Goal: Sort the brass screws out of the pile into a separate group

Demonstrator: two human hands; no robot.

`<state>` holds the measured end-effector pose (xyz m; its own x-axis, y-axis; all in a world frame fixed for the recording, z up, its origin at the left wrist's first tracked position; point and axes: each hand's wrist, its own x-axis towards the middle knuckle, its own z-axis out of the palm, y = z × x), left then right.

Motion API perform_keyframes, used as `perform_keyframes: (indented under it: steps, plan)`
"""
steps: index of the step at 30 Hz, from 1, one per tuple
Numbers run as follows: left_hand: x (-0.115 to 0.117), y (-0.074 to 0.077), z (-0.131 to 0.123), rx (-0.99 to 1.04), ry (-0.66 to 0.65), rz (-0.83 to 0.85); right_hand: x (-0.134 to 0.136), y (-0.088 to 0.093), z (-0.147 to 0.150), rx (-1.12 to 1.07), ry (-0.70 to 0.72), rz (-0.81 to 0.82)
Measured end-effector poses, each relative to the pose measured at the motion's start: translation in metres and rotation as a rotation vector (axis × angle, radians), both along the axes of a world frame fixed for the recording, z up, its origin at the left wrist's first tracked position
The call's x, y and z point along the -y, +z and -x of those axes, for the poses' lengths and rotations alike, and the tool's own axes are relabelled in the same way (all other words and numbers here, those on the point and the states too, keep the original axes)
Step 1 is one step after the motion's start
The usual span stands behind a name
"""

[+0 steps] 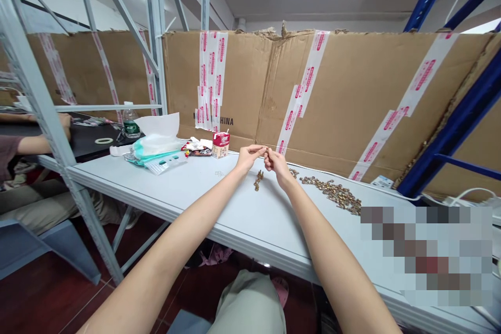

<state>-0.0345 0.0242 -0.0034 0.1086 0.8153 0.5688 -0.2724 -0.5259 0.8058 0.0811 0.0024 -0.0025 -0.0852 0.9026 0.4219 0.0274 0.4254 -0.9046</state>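
Along the far edge of the bench (pixel 188 193), a cardboard wall (pixel 344 88) patched with printed tape stands against the metal rack (pixel 154 26), apparently to stop things dropping off the back. Blue rack posts (pixel 450 109) close off the right side. Past the bench's left end, a co-worker's arm (pixel 39 146) rests on a black table (pixel 90 135), well apart from this person's hands, with a water bottle (pixel 131 122) and a tape roll (pixel 104 141) nearby.

Toward the back left of the bench sit a tissue pack (pixel 154 138), snack wrappers (pixel 198 148) and a drink carton (pixel 221 145), probably pushed there to leave the middle free. A long spread of brass parts (pixel 332 193) runs near the far edge, right of the hands, while a small cluster (pixel 258 180) lies just below them, within easy reach. A pixelated patch (pixel 426 255) hides the near right of the bench.

The left hand (pixel 248 156) and right hand (pixel 277 164) are raised above the bench, their fingertips pressed together and pinching one brass part (pixel 267 152), seemingly lifted to bring it into clear view.
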Motion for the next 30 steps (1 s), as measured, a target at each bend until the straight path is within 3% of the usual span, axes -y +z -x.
perform_keyframes:
  steps: [2,5,11,18,21,25,30]
  plan:
    - [-0.001,-0.001,0.000,-0.004,0.010,0.004,0.000,0.000,-0.003,0.016,0.068,0.063]
    - [-0.001,-0.001,0.001,0.009,0.019,0.030,-0.001,0.001,-0.006,0.076,0.086,0.025]
    - [0.000,0.001,0.002,0.014,0.022,0.040,0.000,0.002,-0.002,0.139,-0.044,-0.133]
    - [0.001,-0.001,0.000,-0.046,-0.088,0.034,0.003,0.005,-0.011,-0.031,0.260,0.150]
    - [0.001,-0.001,0.001,-0.022,-0.058,0.066,0.004,0.006,-0.012,0.002,0.191,0.122]
    - [0.000,0.000,0.003,0.025,-0.027,0.072,0.002,0.005,-0.006,0.052,0.054,-0.040]
    - [0.003,0.001,0.000,0.006,-0.015,0.036,0.002,0.005,-0.004,0.029,0.012,-0.128]
